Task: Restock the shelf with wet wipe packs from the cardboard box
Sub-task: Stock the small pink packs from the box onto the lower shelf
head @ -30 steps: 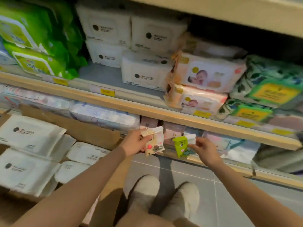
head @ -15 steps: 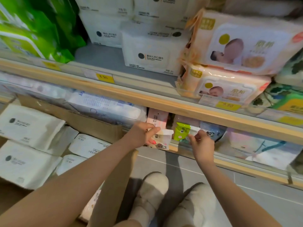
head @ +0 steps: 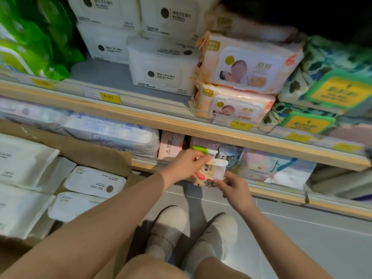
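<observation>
Both hands, left (head: 184,166) and right (head: 234,186), pinching one small wipe pack (head: 213,171), its print partly finger-hidden, blurred.

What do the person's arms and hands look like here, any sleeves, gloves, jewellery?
Both forearms are bare right up to the frame edge: no sleeves show. The left hand and right hand wear no gloves, and no watch, bracelet or ring is visible. One left fingertip shows a red-pink painted nail. The other nails are too blurred or hidden to tell.
</observation>
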{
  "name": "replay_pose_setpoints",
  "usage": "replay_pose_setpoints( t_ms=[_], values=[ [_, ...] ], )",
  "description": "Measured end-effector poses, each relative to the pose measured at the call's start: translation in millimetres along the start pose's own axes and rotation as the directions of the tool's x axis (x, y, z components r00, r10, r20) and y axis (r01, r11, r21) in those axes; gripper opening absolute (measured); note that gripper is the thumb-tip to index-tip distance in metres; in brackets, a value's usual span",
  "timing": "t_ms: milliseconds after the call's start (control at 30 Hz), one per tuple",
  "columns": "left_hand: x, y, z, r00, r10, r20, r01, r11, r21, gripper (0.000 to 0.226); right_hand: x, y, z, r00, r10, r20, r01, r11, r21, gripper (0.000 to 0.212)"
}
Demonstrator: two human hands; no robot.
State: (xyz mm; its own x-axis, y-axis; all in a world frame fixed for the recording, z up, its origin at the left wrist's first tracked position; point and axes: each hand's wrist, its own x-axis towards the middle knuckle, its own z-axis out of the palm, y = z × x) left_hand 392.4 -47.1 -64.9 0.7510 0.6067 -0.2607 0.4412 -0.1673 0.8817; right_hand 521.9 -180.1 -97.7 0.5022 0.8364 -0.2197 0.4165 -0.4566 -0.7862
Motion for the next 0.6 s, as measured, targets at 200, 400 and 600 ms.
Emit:
replay_pose_setpoints(
  t_ms=[200,400,600],
  values=[
    [15,-9,15,0.996,0.052,-0.077,-0.042,0.99,0.131,0.037,17,13,-16,0.954,0.042,-0.295,-0.011,0.995,0.104,0.018],
    [29,-32,31,0.994,0.067,0.091,-0.083,0.98,0.183,0.051,47,45,9,0.943,0.129,-0.308,-0.129,0.991,0.02,0.03],
    [37,-29,45,0.998,0.049,0.034,-0.053,0.989,0.14,0.047,54,43,8,0.935,0.112,-0.336,-0.155,0.983,-0.103,0.036]
  ],
)
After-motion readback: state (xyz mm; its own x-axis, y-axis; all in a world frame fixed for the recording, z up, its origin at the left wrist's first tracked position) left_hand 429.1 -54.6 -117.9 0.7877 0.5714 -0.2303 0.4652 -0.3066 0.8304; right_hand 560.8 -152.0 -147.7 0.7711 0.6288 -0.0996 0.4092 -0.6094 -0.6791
